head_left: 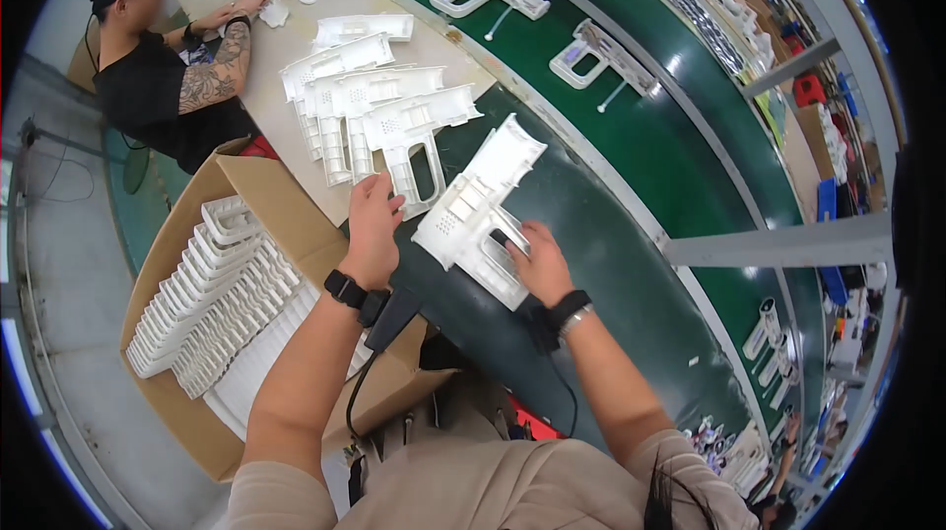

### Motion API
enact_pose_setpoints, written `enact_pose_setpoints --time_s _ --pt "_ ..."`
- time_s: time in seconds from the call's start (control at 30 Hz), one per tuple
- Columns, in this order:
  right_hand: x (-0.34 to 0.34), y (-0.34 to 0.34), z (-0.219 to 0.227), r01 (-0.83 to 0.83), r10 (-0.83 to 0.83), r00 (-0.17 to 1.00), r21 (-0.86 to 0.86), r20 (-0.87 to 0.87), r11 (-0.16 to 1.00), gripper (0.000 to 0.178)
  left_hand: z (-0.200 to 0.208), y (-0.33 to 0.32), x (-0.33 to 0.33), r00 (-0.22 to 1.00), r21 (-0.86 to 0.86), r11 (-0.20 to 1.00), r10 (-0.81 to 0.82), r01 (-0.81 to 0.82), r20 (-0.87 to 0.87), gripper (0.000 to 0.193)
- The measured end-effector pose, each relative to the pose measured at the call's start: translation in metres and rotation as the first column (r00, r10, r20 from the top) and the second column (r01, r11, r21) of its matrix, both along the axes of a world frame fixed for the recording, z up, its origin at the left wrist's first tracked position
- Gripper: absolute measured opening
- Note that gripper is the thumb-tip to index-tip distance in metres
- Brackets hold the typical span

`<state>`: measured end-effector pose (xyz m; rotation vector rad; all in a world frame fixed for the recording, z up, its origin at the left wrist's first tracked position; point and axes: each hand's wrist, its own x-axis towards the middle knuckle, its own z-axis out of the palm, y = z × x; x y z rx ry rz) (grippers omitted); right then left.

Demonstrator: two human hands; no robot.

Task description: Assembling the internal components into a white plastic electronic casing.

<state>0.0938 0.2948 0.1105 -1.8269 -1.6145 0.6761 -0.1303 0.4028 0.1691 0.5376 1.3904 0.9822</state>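
My right hand (544,266) is closed on the handle of a white gun-shaped plastic shell half (463,210), its hollow ribbed side facing up. The shell lies slantwise over the dark green table, its barrel end pointing away. Left of it, my left hand (374,232) is beside the nearest of several similar white shells (404,126), which overlap in a loose pile. Its fingers are partly bent and apart, near that shell's handle loop; whether they touch it I cannot tell. Both wrists wear black straps.
An open cardboard box (286,185) at my left holds rows of nested white shells (222,284). Across the table's left end, a person (168,67) handles small parts. Beyond the table edge, a green conveyor belt (631,151) carries assembled white gun-shaped pieces (603,59). A grey metal post (778,246) crosses at right.
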Motion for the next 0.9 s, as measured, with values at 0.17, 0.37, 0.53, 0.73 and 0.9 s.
enact_pose_setpoints --time_s 0.17,0.37,0.53,0.73,0.9 --pt "-0.024 0.018 -0.019 -0.050 0.110 0.962 -0.235 0.250 0.971 0.043 -0.016 -0.010 -0.040 0.995 -0.115 0.993 -0.004 -0.007 -0.096 0.038" --pt "-0.004 0.038 -0.029 -0.018 0.142 0.946 -0.389 0.292 0.921 0.026 -0.078 0.026 -0.037 0.972 0.008 0.998 -0.064 0.068 -0.226 0.045" --pt "0.008 0.035 -0.029 0.099 -0.226 0.720 -0.225 -0.656 0.969 0.026 -0.062 0.032 0.006 0.922 -0.095 0.990 -0.135 0.107 -0.363 0.050" --pt "-0.057 0.121 -0.054 0.259 -0.377 0.731 -0.280 -0.568 0.924 0.019 -0.064 0.028 -0.007 0.968 -0.171 0.979 -0.071 0.114 0.240 0.063" --pt "-0.089 0.124 -0.064 0.128 -0.243 0.705 -0.218 -0.666 0.967 0.027 -0.058 0.021 -0.004 0.990 0.056 0.991 -0.118 0.122 -0.077 0.061"
